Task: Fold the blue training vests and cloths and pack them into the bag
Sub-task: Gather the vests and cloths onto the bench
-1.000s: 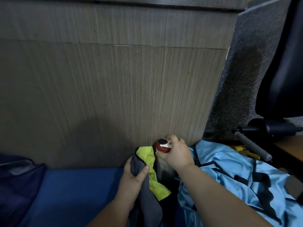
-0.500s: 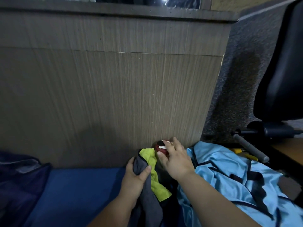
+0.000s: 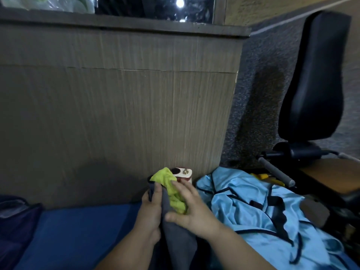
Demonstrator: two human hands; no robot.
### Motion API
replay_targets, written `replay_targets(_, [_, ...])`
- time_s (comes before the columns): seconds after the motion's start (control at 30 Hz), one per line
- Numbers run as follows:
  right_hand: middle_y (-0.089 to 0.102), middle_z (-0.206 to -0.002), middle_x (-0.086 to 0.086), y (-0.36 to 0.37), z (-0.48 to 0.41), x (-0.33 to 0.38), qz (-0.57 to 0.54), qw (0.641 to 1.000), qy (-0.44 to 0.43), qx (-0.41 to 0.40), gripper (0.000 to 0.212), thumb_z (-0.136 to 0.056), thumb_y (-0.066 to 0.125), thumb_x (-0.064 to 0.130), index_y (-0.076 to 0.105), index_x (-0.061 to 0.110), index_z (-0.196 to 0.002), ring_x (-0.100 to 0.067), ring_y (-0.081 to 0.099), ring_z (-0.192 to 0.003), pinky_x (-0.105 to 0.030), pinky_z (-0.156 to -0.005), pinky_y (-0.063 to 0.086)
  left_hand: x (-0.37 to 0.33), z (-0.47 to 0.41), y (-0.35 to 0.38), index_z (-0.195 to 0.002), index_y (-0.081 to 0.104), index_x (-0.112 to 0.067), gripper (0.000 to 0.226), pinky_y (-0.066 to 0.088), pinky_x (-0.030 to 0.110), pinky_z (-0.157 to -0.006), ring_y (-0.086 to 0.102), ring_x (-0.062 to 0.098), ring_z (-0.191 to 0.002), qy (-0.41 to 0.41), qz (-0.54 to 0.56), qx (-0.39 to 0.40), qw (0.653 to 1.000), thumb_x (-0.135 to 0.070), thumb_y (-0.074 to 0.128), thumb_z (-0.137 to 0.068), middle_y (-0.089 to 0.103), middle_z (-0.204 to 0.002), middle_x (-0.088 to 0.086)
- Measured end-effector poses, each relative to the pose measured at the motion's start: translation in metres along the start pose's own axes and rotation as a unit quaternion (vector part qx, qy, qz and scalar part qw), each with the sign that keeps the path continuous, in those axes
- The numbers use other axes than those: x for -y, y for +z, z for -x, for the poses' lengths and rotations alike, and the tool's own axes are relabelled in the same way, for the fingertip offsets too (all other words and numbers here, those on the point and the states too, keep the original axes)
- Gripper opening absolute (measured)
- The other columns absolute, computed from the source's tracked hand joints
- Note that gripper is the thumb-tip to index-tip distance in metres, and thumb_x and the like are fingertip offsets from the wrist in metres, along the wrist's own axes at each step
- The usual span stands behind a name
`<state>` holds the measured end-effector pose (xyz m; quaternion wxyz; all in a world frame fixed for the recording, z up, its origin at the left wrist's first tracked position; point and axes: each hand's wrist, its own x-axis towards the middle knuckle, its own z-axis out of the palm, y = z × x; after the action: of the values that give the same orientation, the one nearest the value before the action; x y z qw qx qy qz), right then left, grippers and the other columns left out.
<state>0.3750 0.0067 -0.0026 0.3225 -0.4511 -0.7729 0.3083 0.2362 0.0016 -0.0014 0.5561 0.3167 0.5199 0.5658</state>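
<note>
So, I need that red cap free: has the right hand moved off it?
Yes. The right hand came down off the red cap by the wooden panel onto the yellow cloth.

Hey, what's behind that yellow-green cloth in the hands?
A small red-and-white box-like object with a dark round spot, in front of the wood-grain panel. Its lower part is hidden by the yellow-green cloth and the right hand.

Left grip (image 3: 151,211) curled tight (thumb pointing forward); right grip (image 3: 192,209) spread, fingers straight; forearms angled inward.
</note>
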Motion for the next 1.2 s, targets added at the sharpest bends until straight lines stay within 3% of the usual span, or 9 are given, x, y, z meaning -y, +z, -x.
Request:
replay_targets(0.1, [0.020,-0.154,0.020,-0.008,0.017,-0.006,-0.077,0.997,0.021,0.009,0.105,-0.052,0.079,0.073,0.019,0.062,-0.137,0.008,0.020,-0.140,-0.014,-0.113,0.021,-0.010,0.010,0.019,-0.111,0.067,-0.009,0.096,0.056,0.043,-0.083,0.070,0.032,-0.089,-0.059,0.003,0.044,0.997,-0.087,0.038,-0.063,0.074,-0.095,0.016])
replay_targets(0.17, [0.033,-0.148,0.017,-0.019,0.025,-0.007,-0.076,0.996,0.022,-0.040,0.099,-0.061,0.088,0.048,0.025,0.059,-0.136,0.009,0.031,-0.134,-0.007,-0.107,0.025,-0.014,0.017,0.035,-0.104,0.069,-0.009,0.083,0.058,0.037,-0.072,0.073,0.030,-0.085,-0.065,0.028,0.082,0.994,-0.080,0.035,-0.078,0.075,-0.093,0.016])
replay_targets(0.3, [0.047,-0.132,0.015,-0.048,0.038,-0.011,-0.007,0.990,0.016,-0.137,0.090,-0.067,0.085,0.023,0.031,0.059,-0.129,0.005,0.044,-0.119,-0.001,-0.093,0.030,-0.010,0.015,0.067,-0.123,0.062,-0.020,0.076,0.054,0.024,-0.061,0.070,0.022,-0.097,-0.009,0.037,0.144,0.989,-0.076,0.027,-0.084,0.071,-0.115,0.009])
replay_targets(0.43, [0.052,-0.128,0.018,-0.090,0.055,-0.010,0.011,0.978,0.028,-0.207,0.089,-0.066,0.079,0.020,0.036,0.056,-0.135,0.004,0.049,-0.113,-0.005,-0.089,0.036,-0.001,0.027,0.103,-0.111,0.065,-0.027,0.064,0.056,0.020,-0.064,0.072,0.009,-0.087,0.023,-0.010,0.174,0.984,-0.074,0.028,-0.088,0.075,-0.100,-0.004])
replay_targets(0.5, [0.052,-0.128,0.019,-0.118,0.063,-0.008,0.011,0.967,0.029,-0.252,0.089,-0.064,0.079,0.022,0.038,0.047,-0.139,0.001,0.050,-0.115,-0.010,-0.092,0.039,0.008,0.029,0.119,-0.125,0.060,-0.031,0.087,0.055,0.027,-0.087,0.065,0.011,-0.110,0.032,-0.056,0.168,0.984,-0.093,0.040,-0.068,0.067,-0.125,-0.005])
replay_targets(0.57, [0.054,-0.128,0.014,-0.147,0.071,-0.008,0.018,0.954,0.034,-0.297,0.089,-0.062,0.080,0.024,0.040,0.041,-0.139,-0.005,0.052,-0.116,-0.021,-0.096,0.043,0.021,0.028,0.131,-0.137,0.048,-0.040,0.104,0.030,0.038,-0.116,0.039,0.012,-0.138,0.049,-0.144,0.167,0.974,-0.100,0.039,-0.053,0.042,-0.151,-0.010])
replay_targets(0.8, [0.053,-0.107,-0.003,-0.244,0.094,-0.032,0.128,0.920,0.168,-0.330,0.075,-0.071,0.078,0.025,0.034,0.022,-0.131,-0.028,0.056,-0.100,-0.034,-0.077,0.043,0.050,0.035,0.169,-0.149,0.006,-0.052,0.071,-0.005,0.051,-0.118,-0.016,0.015,-0.148,0.175,-0.524,0.203,0.808,-0.080,0.016,-0.085,-0.001,-0.160,-0.024])
replay_targets(1.0, [0.027,-0.143,-0.002,-0.256,0.093,-0.105,0.251,0.895,0.292,-0.226,0.066,-0.078,0.070,0.027,0.042,0.030,-0.137,-0.033,0.053,-0.110,-0.033,-0.077,0.042,0.075,0.024,0.175,-0.150,-0.008,-0.049,0.066,-0.015,0.054,-0.116,-0.025,0.015,-0.146,0.188,-0.633,0.224,0.717,-0.070,0.018,-0.093,-0.013,-0.159,-0.024])
replay_targets(1.2, [0.037,-0.144,-0.003,-0.222,0.097,-0.198,0.145,0.930,0.306,-0.144,0.047,-0.097,0.052,0.016,0.047,0.035,-0.140,-0.029,0.041,-0.132,-0.035,-0.107,0.035,0.088,0.019,0.177,-0.146,-0.019,-0.048,0.072,-0.020,0.056,-0.114,-0.032,0.014,-0.142,0.202,-0.662,0.243,0.679,-0.074,0.018,-0.090,-0.020,-0.156,-0.026])
